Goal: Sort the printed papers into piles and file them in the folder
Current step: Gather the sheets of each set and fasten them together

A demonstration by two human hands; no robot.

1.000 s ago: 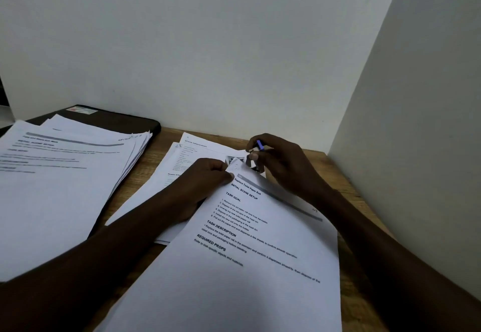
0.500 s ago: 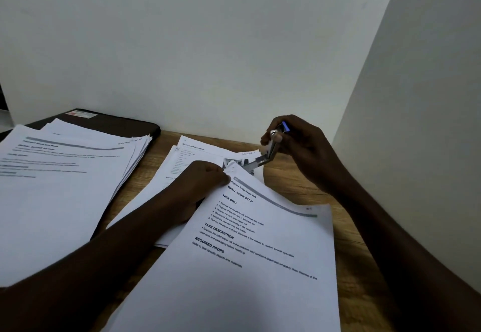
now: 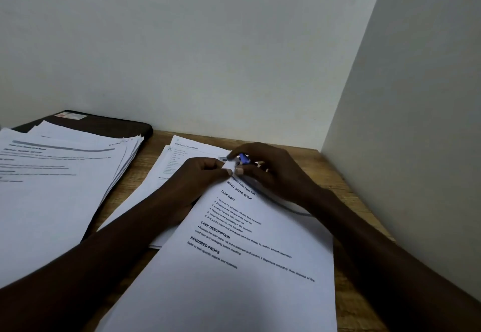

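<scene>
A set of printed sheets (image 3: 242, 274) lies in front of me, its text headed "INITIAL SCENE SETUP". My left hand (image 3: 200, 175) pinches the sheets' top left corner. My right hand (image 3: 268, 170) is closed around a small blue and metal stapler (image 3: 243, 159), pressed down at that same corner. A second pile of papers (image 3: 177, 157) lies under my left hand. A larger stack of papers (image 3: 57, 183) rests on a dark folder (image 3: 109, 124) at the left.
The wooden desk (image 3: 346, 196) sits in a corner between a white back wall and a white side panel (image 3: 406, 149) on the right. The folder reaches the back wall.
Half a second ago my right hand had lifted the stapler up and to the right of the corner. It has come back down onto the corner. My left hand kept its pinch.
</scene>
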